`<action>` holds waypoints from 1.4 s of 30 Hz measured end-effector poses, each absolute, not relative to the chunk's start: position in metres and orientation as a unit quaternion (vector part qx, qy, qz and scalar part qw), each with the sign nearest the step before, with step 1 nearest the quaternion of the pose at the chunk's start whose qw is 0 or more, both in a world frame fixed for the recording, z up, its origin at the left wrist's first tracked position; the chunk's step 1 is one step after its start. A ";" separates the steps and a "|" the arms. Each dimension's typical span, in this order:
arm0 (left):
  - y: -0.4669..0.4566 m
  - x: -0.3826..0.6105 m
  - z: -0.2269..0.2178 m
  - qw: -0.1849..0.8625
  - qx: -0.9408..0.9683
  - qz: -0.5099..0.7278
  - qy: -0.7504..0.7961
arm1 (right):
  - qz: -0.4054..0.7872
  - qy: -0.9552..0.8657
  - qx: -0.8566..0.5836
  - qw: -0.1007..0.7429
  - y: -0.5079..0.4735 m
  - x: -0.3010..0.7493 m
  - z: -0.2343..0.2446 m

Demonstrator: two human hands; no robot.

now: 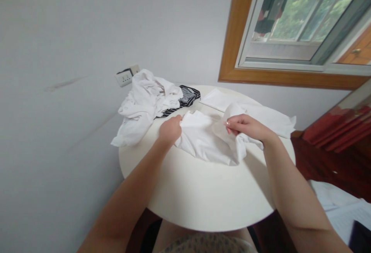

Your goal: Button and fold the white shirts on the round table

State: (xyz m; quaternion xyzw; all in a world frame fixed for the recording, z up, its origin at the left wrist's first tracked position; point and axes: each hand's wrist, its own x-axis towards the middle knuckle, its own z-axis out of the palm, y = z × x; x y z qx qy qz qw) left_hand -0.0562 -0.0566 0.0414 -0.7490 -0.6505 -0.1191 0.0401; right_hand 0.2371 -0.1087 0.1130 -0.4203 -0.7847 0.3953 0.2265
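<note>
A white garment [205,139] lies spread and partly wrinkled on the round white table [208,202]. My left hand [171,130] pinches its left edge, fingers closed on the cloth. On the other side, my right hand [238,124] is closed on a raised part of the same garment, which hangs in loose folds below the fingers. Whether it is a shirt or something else I cannot tell. Behind my right hand rests a flat, folded white cloth [266,116].
At the table's left back is a crumpled pile of white clothes [142,102], beside a black garment with white stripes [189,95]. A wall socket [124,78] sits behind the pile. The wood-framed window [240,25] is at the right back; papers [348,210] lie low at right.
</note>
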 end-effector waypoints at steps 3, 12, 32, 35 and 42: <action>-0.062 -0.065 0.053 0.035 -0.707 -0.040 -0.705 | 0.232 -0.767 -0.529 0.279 -0.106 0.240 0.113; -0.062 -0.084 0.065 0.063 -0.663 -0.050 -0.744 | 0.004 -0.648 -0.751 0.128 -0.080 0.292 0.098; -0.026 -0.075 0.005 0.023 -0.844 -0.141 -0.518 | -0.030 -0.763 -0.629 0.145 -0.040 0.258 0.024; -0.031 -0.067 0.012 0.052 -0.842 -0.192 -0.502 | -0.059 -0.780 -0.568 0.255 -0.046 0.244 0.035; -0.047 -0.055 0.040 0.052 -0.833 -0.326 -0.445 | 0.272 -0.875 -0.362 0.170 -0.093 0.221 0.090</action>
